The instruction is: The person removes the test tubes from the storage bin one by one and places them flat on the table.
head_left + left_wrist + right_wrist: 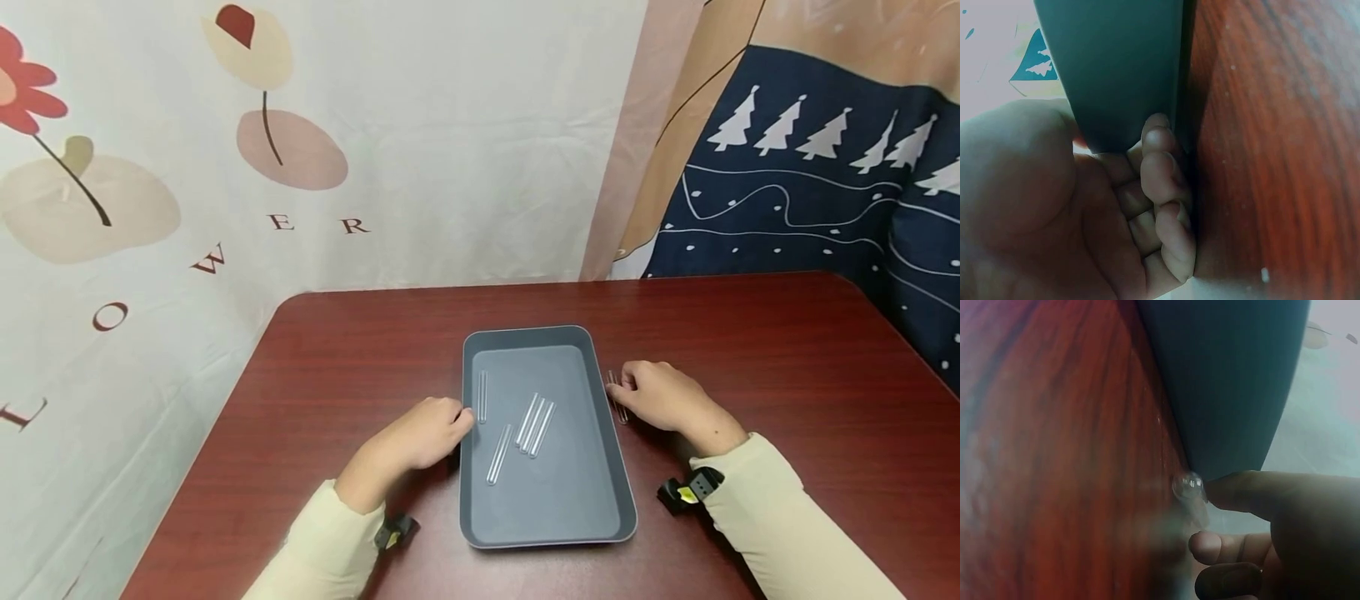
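Several clear glass test tubes [498,456] lie in a grey rectangular tray [555,508]; three are side by side near its middle and one is along its left wall. My left hand [427,433] grips the tray's left edge, thumb at the rim. In the left wrist view, its curled fingers [1169,231] are low against the outer wall. Just outside the right wall, my right hand [663,396] pinches another glass test tube [622,412] close over the table. The right wrist view shows the tube's rounded end [1188,486] at the thumb; the fingers partly hide the rest.
The tray stands on a reddish-brown wooden table [360,350]. Behind the table hang a pale flower-print cloth [465,167] and a dark blue cloth with white trees [795,200]. Each wrist carries a small black camera [678,493] below the sleeve.
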`<state>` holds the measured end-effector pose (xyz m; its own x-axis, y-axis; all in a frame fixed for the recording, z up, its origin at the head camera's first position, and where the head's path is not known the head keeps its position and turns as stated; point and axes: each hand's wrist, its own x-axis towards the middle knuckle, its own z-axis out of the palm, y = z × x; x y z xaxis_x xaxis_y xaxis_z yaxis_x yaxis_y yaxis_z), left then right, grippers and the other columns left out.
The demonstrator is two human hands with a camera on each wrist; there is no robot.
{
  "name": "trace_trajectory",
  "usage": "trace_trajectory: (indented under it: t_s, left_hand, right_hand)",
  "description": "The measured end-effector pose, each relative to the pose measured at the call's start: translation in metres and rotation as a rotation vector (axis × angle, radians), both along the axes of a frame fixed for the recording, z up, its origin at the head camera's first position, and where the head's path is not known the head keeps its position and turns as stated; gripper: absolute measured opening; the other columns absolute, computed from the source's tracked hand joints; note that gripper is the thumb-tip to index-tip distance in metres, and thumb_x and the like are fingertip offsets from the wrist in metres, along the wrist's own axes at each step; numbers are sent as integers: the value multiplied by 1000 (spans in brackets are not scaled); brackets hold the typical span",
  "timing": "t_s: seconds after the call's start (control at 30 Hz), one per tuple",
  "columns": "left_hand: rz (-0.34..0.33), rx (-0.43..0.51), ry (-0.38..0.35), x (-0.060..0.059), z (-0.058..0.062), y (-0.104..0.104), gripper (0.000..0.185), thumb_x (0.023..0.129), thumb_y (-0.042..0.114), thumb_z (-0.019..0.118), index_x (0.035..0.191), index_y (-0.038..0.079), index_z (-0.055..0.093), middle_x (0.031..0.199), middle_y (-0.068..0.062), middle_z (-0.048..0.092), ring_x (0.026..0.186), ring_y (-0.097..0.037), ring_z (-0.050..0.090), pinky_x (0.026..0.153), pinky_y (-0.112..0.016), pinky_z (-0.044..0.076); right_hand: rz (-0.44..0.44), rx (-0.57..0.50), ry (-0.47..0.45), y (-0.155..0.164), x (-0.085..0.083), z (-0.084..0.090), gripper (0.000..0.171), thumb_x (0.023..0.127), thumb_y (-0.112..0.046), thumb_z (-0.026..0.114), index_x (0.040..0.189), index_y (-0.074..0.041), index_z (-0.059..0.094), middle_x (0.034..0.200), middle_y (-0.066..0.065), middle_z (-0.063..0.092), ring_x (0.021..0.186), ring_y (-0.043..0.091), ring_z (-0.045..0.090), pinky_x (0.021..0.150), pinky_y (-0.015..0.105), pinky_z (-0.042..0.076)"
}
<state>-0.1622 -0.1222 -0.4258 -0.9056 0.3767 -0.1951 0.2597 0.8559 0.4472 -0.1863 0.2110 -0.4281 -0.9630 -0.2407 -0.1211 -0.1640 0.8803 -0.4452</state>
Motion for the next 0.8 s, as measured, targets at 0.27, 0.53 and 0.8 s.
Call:
trace_trajectory:
  t_s: [0.27, 0.53, 0.8]
  left_hand:
    - [7, -7, -12, 0, 1, 0, 40, 101, 25, 39, 63, 14, 45, 61, 1, 42, 65, -18, 49, 70, -34, 44]
    - [11, -6, -22, 0, 0, 0, 40, 101, 25, 39, 63, 13, 48, 61, 0, 44, 66, -18, 49, 70, -34, 44]
    - [11, -11, -24, -1, 0, 1, 40, 101, 26, 39, 64, 12, 49, 62, -1, 46, 66, -19, 50, 71, -34, 44]
  right_hand:
    - [12, 5, 19, 1, 0, 7, 33, 96, -30, 60, 68, -14, 52, 58, 0, 47, 54, 15, 45, 51, 30, 34]
    - [16, 14, 52, -3, 6, 18, 30, 96, -32, 60, 72, -15, 53, 57, -1, 50, 53, 15, 47, 50, 30, 35]
    - [13, 22, 59, -9, 14, 33, 26, 96, -34, 61, 79, -16, 56, 57, -3, 53, 54, 14, 49, 50, 31, 37]
